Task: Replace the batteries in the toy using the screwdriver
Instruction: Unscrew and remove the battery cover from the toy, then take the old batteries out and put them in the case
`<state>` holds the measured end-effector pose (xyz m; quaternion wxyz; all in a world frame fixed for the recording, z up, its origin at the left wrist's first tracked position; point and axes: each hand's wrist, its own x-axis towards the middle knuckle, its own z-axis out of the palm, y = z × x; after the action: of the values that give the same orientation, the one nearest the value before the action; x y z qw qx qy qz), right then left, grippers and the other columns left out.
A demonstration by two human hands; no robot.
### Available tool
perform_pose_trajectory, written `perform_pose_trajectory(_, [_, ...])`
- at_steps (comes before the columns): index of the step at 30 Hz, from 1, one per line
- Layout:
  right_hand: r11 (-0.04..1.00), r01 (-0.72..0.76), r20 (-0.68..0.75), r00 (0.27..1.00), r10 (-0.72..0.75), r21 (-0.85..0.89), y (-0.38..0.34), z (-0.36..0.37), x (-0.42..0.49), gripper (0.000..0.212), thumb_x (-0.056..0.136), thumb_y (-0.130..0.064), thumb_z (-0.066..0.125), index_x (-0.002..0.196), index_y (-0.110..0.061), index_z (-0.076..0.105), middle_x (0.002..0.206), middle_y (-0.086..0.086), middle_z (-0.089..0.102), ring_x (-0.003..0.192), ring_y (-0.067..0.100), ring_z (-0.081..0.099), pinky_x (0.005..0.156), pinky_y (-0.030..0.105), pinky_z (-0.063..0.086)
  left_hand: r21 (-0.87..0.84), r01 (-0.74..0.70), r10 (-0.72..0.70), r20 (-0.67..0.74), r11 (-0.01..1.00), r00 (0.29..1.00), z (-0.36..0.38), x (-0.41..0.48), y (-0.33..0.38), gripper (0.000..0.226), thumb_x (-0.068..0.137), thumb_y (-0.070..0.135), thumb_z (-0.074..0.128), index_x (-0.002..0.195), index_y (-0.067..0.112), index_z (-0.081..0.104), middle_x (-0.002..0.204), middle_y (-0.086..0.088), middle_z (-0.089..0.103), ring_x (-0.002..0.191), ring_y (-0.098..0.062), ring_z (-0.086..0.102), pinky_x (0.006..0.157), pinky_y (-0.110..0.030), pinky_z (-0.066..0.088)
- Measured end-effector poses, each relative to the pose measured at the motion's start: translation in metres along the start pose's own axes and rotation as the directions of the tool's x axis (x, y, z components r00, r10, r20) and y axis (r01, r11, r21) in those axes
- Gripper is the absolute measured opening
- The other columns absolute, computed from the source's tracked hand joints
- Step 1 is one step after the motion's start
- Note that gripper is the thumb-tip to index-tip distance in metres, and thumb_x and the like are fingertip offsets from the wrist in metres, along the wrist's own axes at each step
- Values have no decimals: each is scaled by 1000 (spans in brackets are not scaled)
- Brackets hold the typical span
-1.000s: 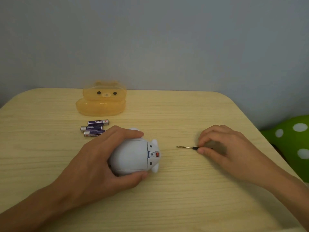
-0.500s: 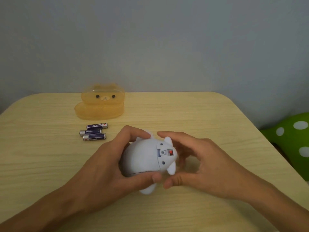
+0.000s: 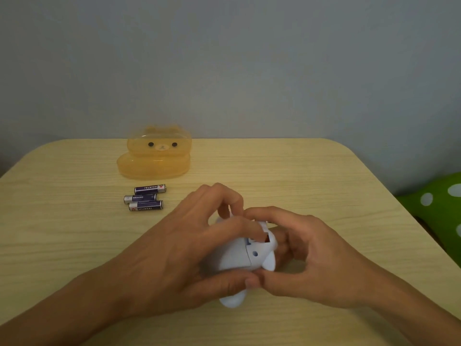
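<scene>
Left hand [image 3: 174, 255] and right hand [image 3: 316, 260] around pale toy [image 3: 239, 258]

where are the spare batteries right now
In the head view the three batteries lie on the table left of centre, just in front of the orange bear case and left of the left hand that holds the toy.

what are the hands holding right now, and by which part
Both hold the white toy: the left hand wraps its rounded body, the right hand grips its switch end.
</scene>
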<state>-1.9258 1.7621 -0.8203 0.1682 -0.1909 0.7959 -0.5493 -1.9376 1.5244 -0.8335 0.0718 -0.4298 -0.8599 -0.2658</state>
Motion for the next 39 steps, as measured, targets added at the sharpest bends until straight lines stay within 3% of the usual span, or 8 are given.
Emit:
perform_pose_trajectory(11, [999,27,56,998,-26,-22,-3,-1,3,55,85,6,79,115,-38,66,91,14,79,80,40,75,77,57,60,-120,-100,107,55,988,993,-6,17,-5,37,89,57,73,110,35,52,111,14,46,98,-11,55,70,-31,51])
perform_pose_trajectory(16, [999,30,50,998,-29,-11,-2,0,2,51,86,3,79,114,-38,66,89,14,80,78,40,75,78,57,60,-142,-110,119,57,984,991,-10,21,-4,39,89,55,75,107,32,50,110,12,49,96,-13,57,71,-34,52])
perform_pose_trajectory(20, [1000,12,32,999,-13,9,-1,-2,0,49,87,-7,84,122,-36,66,91,8,82,78,27,77,80,52,63,-173,-133,133,-15,976,991,-14,18,-7,37,89,48,77,101,29,47,105,16,49,92,-12,54,70,-23,49])
perform_pose_trajectory(24, [998,-13,-24,1000,15,58,3,-6,-4,53,82,-13,85,125,-36,65,96,2,83,82,20,79,79,37,66,-433,-37,-23,-131,901,991,-19,19,-15,45,81,53,82,105,26,56,108,11,59,96,-18,61,72,-37,58])
perform_pose_trajectory(26, [998,-11,-41,999,14,54,5,-8,-7,54,82,-10,85,126,-34,64,101,5,83,84,21,79,78,36,66,-593,14,-181,-223,805,958,-25,29,-23,43,79,60,80,103,29,61,107,8,66,100,-15,65,77,-32,59])
perform_pose_trajectory(29, [1000,-5,-52,999,6,22,10,-11,-10,58,84,-2,85,127,-33,64,107,10,81,89,34,78,80,43,67,-237,159,-219,-256,958,941,-33,57,-44,49,80,76,63,113,40,66,113,19,65,101,-6,64,80,-23,57])
perform_pose_trajectory(33, [999,-7,-58,998,9,32,13,-13,-15,59,83,-2,86,127,-36,65,111,15,79,95,39,77,82,51,65,233,231,-254,73,945,964,-3,82,-63,53,89,62,66,139,43,63,137,10,58,120,-9,50,98,-32,45])
perform_pose_trajectory(39, [997,-6,-53,999,10,72,20,-19,-22,59,83,0,85,127,-35,66,112,15,79,96,41,76,82,56,64,236,222,-260,148,946,954,23,84,-72,54,93,59,65,144,44,58,144,8,53,127,-14,48,104,-36,44])
